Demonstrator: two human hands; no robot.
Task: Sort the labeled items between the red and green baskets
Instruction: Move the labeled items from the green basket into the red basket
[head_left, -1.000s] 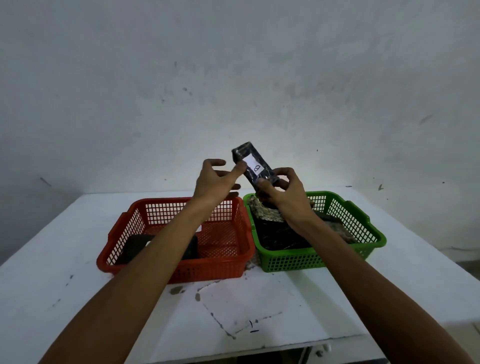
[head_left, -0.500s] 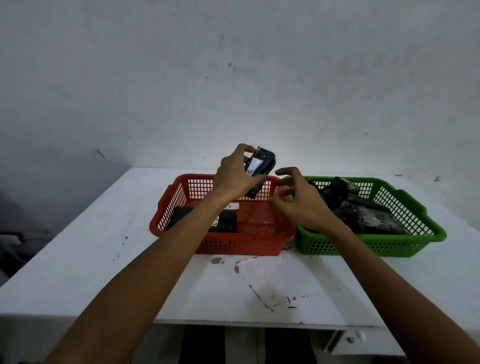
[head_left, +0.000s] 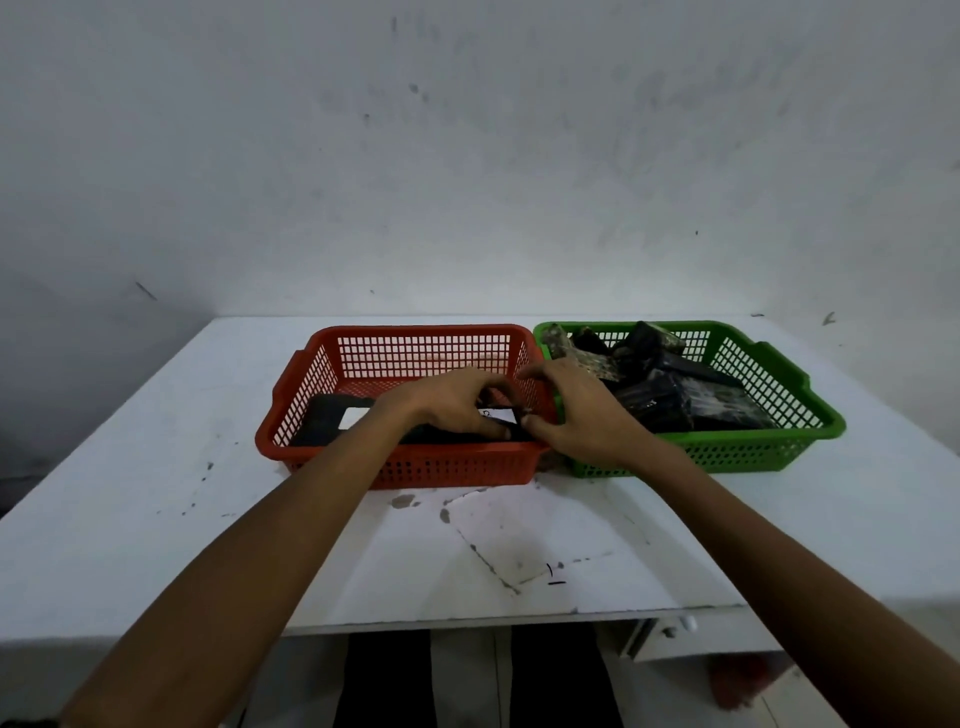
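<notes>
White table (head_left: 156, 519), scuffed and stained. Red basket (head_left: 441, 470) sits flat near centre. Green basket (head_left: 769, 454) sits just beside it at 3 o'clock. Peeling patch (head_left: 519, 535) on the tabletop at 6 o'clock of the red basket.

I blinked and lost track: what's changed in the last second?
The black packet came down from mid-air into the red basket, passing from right hand to left hand, which now grips it. The green basket and its pile stayed put.

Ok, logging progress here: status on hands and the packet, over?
Left hand grips labeled packet, low in red basket. Right hand at packet's end, grip unclear. Green basket piled with dark packets; nothing blocking.
</notes>
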